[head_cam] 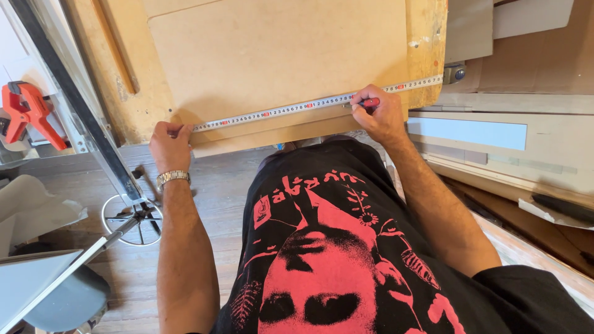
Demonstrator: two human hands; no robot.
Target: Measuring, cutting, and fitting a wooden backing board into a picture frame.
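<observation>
A tan fibreboard panel [278, 55] lies on a worn wooden worktop [133, 114]. A tape measure blade [291, 109] stretches across the panel near its front edge, running from lower left to the worktop's right edge. My left hand [170, 145] pins the blade's end at the panel's left corner; a metal watch sits on that wrist. My right hand [380, 114] rests on the blade further right and grips a red-handled marking tool [370, 102] with its tip at the tape.
An orange clamp [25, 111] sits at far left beside a slanted metal rail [80, 105]. A metal stand base [133, 219] stands on the wooden floor. Stacked boards and panels [495, 133] fill the right side.
</observation>
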